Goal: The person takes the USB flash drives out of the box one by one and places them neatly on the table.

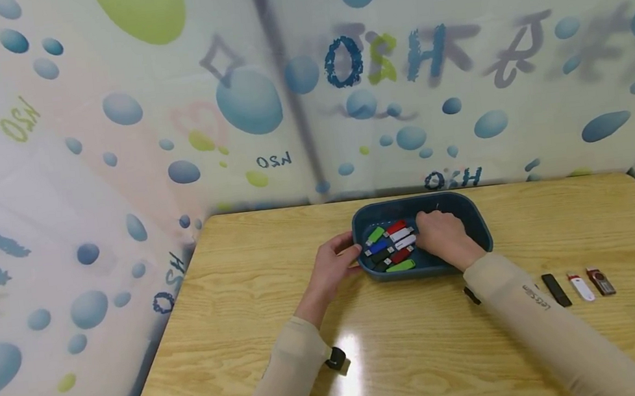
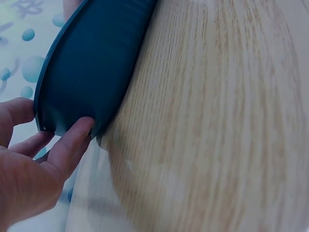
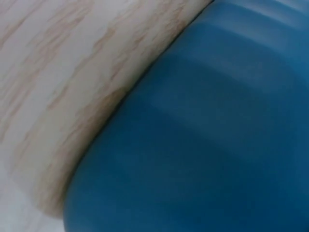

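A dark blue plastic bin (image 1: 432,271) stands on the wooden table. Several USB sticks lie in its left part: green (image 1: 400,266), blue (image 1: 376,247), red (image 1: 396,226), black and white. My left hand (image 1: 332,263) holds the bin's left end, fingertips spread from the rim down the outer wall (image 2: 82,72). Reaching into the bin from the front right, my right hand (image 1: 444,236) has its fingers curled at the right end of a white USB stick (image 1: 405,242); the fingertips are mostly hidden. The right wrist view shows only the bin's outer wall (image 3: 193,145) and some table.
To the right of the bin, a black USB stick (image 1: 556,290), a white-and-red one (image 1: 581,286) and a dark red one (image 1: 601,281) lie in a row on the table (image 1: 257,283). My right sleeve (image 1: 543,322) passes just left of them. A patterned wall covering (image 1: 269,184) rises behind the table.
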{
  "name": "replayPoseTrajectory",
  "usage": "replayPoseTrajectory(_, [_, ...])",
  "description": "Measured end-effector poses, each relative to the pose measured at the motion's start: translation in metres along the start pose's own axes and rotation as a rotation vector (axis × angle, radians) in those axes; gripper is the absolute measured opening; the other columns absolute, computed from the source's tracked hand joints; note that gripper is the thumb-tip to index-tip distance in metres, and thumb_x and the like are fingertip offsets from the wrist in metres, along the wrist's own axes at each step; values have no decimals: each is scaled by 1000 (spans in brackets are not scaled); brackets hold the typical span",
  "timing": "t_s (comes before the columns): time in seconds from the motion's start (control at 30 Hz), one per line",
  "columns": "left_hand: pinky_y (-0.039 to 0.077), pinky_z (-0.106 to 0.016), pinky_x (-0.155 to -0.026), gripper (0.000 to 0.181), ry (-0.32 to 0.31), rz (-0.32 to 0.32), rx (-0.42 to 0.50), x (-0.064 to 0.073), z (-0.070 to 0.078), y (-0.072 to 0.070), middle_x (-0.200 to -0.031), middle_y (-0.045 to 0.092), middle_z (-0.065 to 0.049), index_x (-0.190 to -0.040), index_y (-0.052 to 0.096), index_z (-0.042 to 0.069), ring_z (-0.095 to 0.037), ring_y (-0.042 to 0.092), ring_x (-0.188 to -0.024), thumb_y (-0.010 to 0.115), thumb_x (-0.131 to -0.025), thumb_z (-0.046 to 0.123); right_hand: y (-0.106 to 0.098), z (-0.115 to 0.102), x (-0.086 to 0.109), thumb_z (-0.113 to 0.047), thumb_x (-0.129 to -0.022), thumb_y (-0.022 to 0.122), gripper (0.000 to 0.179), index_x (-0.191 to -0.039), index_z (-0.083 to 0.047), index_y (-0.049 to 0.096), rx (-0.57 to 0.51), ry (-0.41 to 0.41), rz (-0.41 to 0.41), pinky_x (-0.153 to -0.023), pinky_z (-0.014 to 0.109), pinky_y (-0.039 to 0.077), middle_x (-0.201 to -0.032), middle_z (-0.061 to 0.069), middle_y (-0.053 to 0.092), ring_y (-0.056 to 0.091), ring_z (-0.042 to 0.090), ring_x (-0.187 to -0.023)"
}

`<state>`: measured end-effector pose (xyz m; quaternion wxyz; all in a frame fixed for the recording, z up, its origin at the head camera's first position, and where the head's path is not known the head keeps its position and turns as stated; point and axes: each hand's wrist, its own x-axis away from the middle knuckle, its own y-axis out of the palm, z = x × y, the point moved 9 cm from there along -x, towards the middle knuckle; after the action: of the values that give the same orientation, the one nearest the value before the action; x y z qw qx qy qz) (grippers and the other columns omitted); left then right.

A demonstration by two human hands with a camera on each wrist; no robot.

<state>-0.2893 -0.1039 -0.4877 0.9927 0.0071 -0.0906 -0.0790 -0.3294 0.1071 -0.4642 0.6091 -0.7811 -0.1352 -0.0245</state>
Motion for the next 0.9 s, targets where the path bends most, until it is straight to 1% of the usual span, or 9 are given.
replayPoseTrajectory(0.07, [62, -45, -88, 43, -1, 0, 1, 0, 0, 0, -141, 56, -25, -144, 54, -5, -40, 64, -118, 60, -103, 5, 1, 0, 0, -17, -99, 66, 32, -116, 10, 62, 4, 4, -4, -64, 45, 56, -96, 22, 67, 58, 31, -72])
replayPoseTrajectory(0.13, [62, -45, -88, 44, -1, 1, 1, 1, 0, 0, -142, 55, -25, -144, 54, -6, -40, 64, -117, 60, -103, 6, 0, 1, 0, -17, -99, 67, 32, -117, 10, 62, 2, 4, 1, -65, 45, 56, -98, 23, 67, 58, 31, -73])
replayPoseTrajectory(0.33, [62, -44, -88, 43, -5, 14, -10, 2, 1, 1, -141, 56, -25, -144, 54, -5, -38, 66, -114, 59, -103, 6, -5, 1, 4, -12, -96, 68, 22, -105, 8, 64, -55, -49, 28, -62, 40, 50, -86, 18, 65, 55, 28, -70])
replayPoseTrajectory(0.43, [62, -44, -87, 43, -2, 15, -7, 2, 1, 1, -140, 57, -25, -144, 55, -5, -37, 66, -114, 59, -102, 6, -10, 4, 7, -11, -95, 68, 24, -110, 8, 64, -108, -61, 42, -71, 45, 55, -96, 21, 68, 60, 30, -78])
replayPoseTrajectory(0.53, [62, -44, -87, 42, 4, 14, -1, 1, 1, 1, -139, 57, -26, -143, 55, -6, -36, 66, -112, 59, -102, 5, -17, 8, 13, -12, -95, 68, 31, -119, 8, 63, -156, -63, 63, -81, 51, 56, -112, 25, 67, 61, 33, -90])
replayPoseTrajectory(0.57, [62, -44, -86, 42, 4, 14, 1, 0, 1, 1, -139, 57, -26, -143, 55, -6, -36, 67, -111, 59, -102, 5, -20, 9, 16, -13, -96, 68, 33, -121, 7, 62, -163, -68, 74, -83, 53, 56, -114, 25, 66, 62, 34, -93])
replayPoseTrajectory(0.73, [62, -44, -86, 42, -3, 24, 8, 0, 0, 1, -138, 57, -25, -142, 56, -6, -31, 66, -108, 60, -102, 5, -36, 17, 32, -13, -95, 68, 34, -123, 5, 62, -204, -103, 157, -73, 48, 54, -106, 21, 66, 59, 31, -85])
replayPoseTrajectory(0.8, [62, -45, -86, 42, -6, 26, 9, 0, 0, 1, -139, 57, -25, -142, 56, -6, -30, 66, -108, 60, -102, 5, -41, 21, 38, -12, -95, 67, 33, -124, 5, 62, -231, -118, 191, -68, 45, 52, -100, 18, 65, 57, 29, -81])
replayPoseTrajectory(0.9, [62, -46, -86, 43, -6, 28, 11, 1, 2, 0, -139, 57, -25, -143, 55, -5, -32, 65, -111, 61, -102, 5, -49, 26, 46, -11, -95, 68, 32, -124, 4, 62, -269, -139, 232, -65, 41, 50, -94, 14, 65, 57, 26, -77])
